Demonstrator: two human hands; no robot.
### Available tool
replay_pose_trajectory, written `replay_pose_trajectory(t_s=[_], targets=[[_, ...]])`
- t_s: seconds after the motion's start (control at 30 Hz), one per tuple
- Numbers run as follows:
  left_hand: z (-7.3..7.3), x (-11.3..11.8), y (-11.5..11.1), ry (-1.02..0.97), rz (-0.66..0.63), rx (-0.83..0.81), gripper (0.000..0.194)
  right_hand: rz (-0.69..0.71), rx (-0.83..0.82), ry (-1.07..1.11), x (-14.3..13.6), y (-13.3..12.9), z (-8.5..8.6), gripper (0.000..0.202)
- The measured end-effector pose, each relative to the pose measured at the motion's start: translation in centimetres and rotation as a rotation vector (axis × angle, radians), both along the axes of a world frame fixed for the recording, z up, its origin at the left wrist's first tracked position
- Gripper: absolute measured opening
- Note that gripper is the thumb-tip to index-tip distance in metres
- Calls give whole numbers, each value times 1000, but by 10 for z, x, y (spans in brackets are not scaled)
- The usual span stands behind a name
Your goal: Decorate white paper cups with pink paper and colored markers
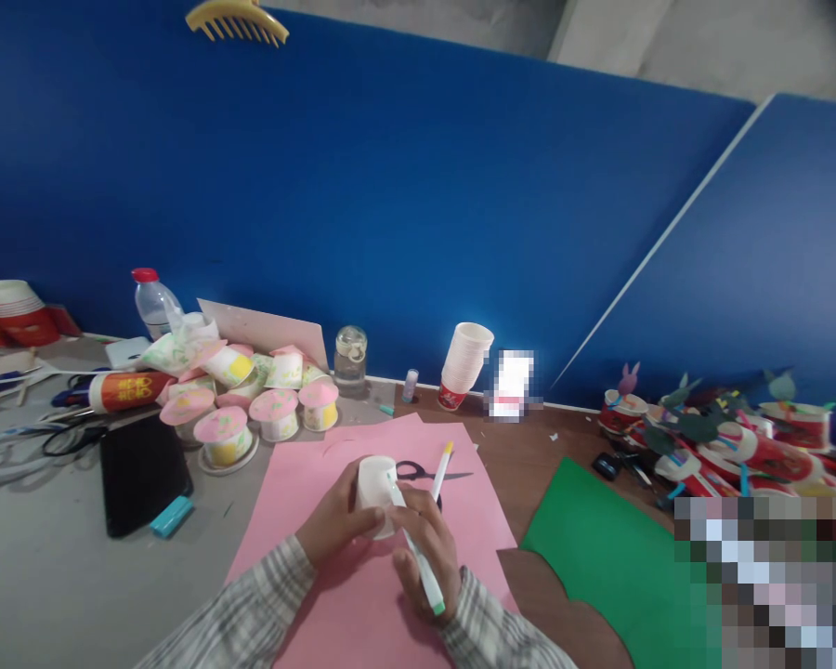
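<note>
My left hand (338, 516) is wrapped round a small white paper cup (376, 478), which is tilted above a large pink sheet (352, 595). In my right hand (432, 544) is a white marker with a green end (424, 569), its tip against the cup's side, where a small green mark shows. Black-handled scissors (452, 476) lie on the pink sheet just behind the hands. A marker with a yellow end (443, 465) crosses over them; its lower part is hidden by my right hand, so I cannot tell whether it is also held.
Left are decorated paper cups with pink tops (275, 413), a black tablet-like slab (145, 474) and a blue cap-like piece (171, 517). Behind stand a glass jar (350, 362) and stacked cups (466, 358). Green paper (592, 539) and red decorated cups (773, 455) lie right. A blue partition (418, 204) backs the table.
</note>
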State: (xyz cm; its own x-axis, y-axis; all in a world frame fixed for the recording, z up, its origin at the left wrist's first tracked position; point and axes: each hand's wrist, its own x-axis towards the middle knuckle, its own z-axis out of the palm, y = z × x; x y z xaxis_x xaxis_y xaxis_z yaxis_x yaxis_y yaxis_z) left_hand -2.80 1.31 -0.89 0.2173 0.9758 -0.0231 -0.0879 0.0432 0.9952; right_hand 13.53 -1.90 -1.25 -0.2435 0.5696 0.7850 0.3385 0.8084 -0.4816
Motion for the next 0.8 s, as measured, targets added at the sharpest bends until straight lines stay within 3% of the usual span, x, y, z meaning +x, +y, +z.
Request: replay_pose_trajectory(t_s=[0.4, 0.8], targets=[[-7, -1, 2, -29, 8, -2, 69, -70, 18, 54, -2, 2, -3, 30], [-2, 1, 0, -65, -15, -4, 69, -46, -19, 102, -1, 6, -9, 30]])
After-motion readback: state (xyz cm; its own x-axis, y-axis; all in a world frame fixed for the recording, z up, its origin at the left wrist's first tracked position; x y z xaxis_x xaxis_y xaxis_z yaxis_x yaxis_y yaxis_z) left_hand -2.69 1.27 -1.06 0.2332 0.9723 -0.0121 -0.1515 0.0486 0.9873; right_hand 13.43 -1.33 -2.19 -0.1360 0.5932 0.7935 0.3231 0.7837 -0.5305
